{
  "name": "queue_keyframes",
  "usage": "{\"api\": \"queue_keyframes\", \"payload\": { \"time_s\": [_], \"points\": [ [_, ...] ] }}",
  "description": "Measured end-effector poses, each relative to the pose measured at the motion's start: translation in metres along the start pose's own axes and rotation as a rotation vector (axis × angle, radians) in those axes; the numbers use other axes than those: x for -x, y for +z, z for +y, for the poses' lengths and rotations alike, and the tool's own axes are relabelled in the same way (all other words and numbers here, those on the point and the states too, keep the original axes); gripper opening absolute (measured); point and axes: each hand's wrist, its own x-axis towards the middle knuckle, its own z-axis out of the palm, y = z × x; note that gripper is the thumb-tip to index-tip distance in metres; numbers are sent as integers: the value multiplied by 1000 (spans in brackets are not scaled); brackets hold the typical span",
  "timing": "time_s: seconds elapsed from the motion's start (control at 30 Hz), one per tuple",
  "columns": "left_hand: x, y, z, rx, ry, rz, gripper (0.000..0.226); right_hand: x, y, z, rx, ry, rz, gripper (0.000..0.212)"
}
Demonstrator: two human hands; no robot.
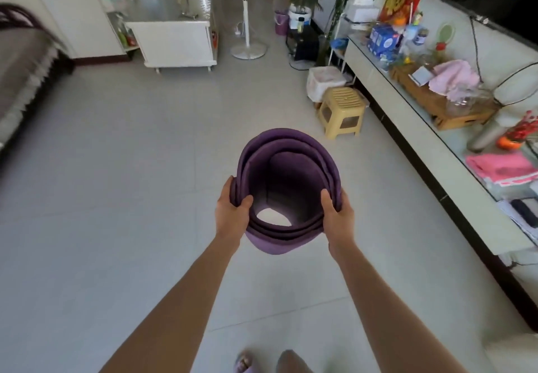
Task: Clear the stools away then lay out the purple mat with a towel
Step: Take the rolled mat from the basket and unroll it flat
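Observation:
I hold the rolled purple mat upright in front of me, looking down its open end to the floor. My left hand grips the roll's left edge, thumb inside. My right hand grips the right edge the same way. A yellow plastic stool stands against the low white counter at the right, apart from the mat. A folded pink towel lies on that counter further toward me.
Grey tiled floor spreads ahead and left. A white cabinet and a standing fan are at the back. A white bin sits behind the stool. A sofa lines the left edge. Potted plants stand at the back right.

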Motion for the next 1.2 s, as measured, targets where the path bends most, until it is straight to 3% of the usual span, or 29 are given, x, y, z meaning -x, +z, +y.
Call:
{"api": "queue_keyframes", "payload": {
  "time_s": [0.3, 0.5, 0.87, 1.2],
  "points": [
    [-141, -110, -11, 42, -40, 79, 58, -53, 179, 1, 46, 22, -76, 37],
    [-282, -158, -11, -27, -44, 28, 59, -123, 304, 8, 31, 85, 0, 43],
    [-473, -195, 19, -104, -56, -171, 59, -212, 442, -13, -25, 177, 202, 42],
    [-668, -217, 15, -205, -16, -479, 60, -277, 584, -6, -98, 203, 530, 37]
  ]
}}
